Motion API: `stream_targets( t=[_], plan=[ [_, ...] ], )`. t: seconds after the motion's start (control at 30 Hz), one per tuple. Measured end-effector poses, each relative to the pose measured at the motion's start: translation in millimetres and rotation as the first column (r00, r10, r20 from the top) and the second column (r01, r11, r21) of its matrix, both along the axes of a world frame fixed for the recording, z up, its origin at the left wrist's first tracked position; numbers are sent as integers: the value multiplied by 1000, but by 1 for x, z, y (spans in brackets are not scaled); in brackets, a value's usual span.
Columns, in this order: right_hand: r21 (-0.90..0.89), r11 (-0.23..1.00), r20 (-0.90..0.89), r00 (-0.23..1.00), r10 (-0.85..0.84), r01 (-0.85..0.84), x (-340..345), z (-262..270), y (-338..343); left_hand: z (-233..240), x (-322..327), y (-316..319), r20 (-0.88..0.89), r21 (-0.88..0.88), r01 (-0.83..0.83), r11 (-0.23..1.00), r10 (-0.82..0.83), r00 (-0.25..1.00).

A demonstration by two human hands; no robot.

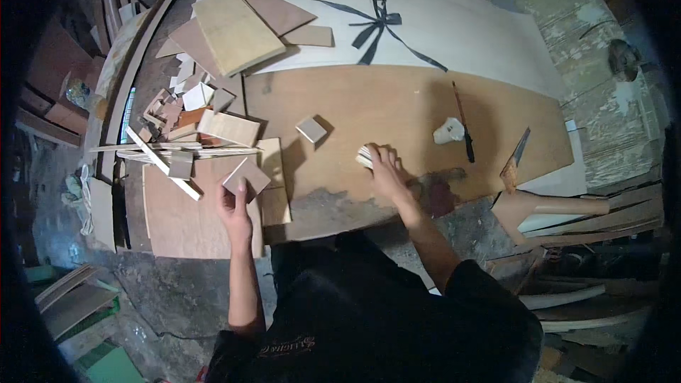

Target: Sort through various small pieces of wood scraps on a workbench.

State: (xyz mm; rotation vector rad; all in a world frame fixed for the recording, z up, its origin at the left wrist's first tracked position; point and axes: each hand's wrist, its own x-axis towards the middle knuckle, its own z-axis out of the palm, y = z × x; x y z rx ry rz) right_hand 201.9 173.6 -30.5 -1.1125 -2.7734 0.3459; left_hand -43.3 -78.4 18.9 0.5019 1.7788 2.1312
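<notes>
My left hand (235, 203) holds a flat square wood piece (248, 176) between thumb and fingers, above a pinkish plywood sheet (199, 223). On the brown board (340, 96), my right hand (387, 170) grips a small stack of plywood pieces (365, 157); how many it holds is hidden by the fingers. Between the hands and farther back lies a small square wood block (312, 129). To the right of my right hand are a whitish cup-like container (448, 131) and a thin tool with a black handle (468, 144). A handsaw (516, 162) rests at the board's right edge.
Wood offcuts (229, 127) and thin strips (159, 162) crowd the left side. Larger panels (239, 32) are piled at the back left. Black straps (379, 24) lie on a white sheet (468, 26). Curved boards (596, 218) jut out at the right.
</notes>
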Motion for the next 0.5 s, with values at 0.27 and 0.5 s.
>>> stream_targets(
  t=[0.27,0.5],
  plan=[
    [-185,975,-75,991,111,-123,19,-18,9,-15,126,74,5,-73,137,988,-137,991],
    [-334,930,-313,949,43,-152,56,11,52,-8,148,89,-2,-87,87,992,-87,996]
  ],
)
